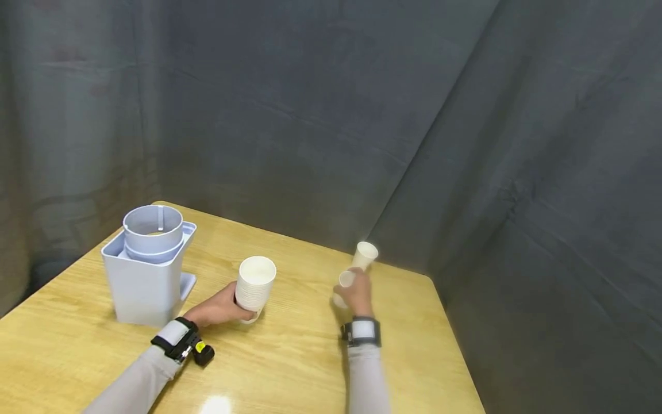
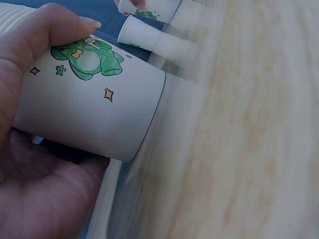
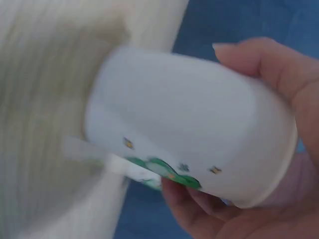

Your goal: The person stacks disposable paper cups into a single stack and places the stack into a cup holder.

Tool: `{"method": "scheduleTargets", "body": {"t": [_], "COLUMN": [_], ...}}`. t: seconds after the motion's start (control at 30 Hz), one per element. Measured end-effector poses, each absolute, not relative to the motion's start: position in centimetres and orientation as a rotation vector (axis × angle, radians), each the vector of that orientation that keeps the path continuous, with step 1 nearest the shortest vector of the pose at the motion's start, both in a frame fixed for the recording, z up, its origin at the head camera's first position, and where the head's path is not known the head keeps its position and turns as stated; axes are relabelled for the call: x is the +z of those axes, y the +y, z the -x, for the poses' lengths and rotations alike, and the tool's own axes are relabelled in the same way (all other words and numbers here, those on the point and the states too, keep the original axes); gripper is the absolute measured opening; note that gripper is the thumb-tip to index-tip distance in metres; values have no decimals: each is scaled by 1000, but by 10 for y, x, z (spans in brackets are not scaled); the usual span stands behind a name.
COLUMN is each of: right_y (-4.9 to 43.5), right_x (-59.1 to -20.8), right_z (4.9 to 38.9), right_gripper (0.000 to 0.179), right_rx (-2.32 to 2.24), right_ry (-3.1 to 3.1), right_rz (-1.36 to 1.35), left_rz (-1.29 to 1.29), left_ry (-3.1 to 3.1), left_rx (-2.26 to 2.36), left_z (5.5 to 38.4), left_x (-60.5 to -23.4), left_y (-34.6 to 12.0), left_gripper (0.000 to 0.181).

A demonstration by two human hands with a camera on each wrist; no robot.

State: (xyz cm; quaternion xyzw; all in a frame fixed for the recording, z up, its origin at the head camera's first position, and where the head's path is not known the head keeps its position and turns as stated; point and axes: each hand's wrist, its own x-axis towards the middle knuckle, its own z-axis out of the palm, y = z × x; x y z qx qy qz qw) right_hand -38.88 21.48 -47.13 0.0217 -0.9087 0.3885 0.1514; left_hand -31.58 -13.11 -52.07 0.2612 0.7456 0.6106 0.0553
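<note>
My left hand grips a stack of nested white paper cups around its lower part, mouths facing up. In the left wrist view the outermost cup shows a green cartoon animal and small yellow stars. Farther right, my right hand holds a single paper cup, thumb on one side and fingers on the other. Whether this cup's base touches the table cannot be told, as the view is blurred. Just behind it stands another white paper cup, upright near the table's back edge.
A light grey plastic holder with a round ring on top stands on the left of the wooden table. Dark grey curtains hang close behind the table and along its right side.
</note>
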Motion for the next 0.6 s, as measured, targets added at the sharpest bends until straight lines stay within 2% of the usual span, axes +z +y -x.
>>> {"method": "scheduleTargets", "body": {"t": [0.37, 0.6], "right_y": [154, 116], "right_x": [-421, -394], "right_z": [357, 326], "right_gripper": [63, 60], "right_rx": [1212, 1355], "right_ry": [-2493, -2113], "right_rz": [-322, -678], "left_rz": [-775, -792], "left_ry": [2273, 2253], "left_rx": [1851, 1862], "left_z": [319, 319], "left_x": [-521, -519], "left_y": [-130, -131], "left_gripper": [71, 70]}}
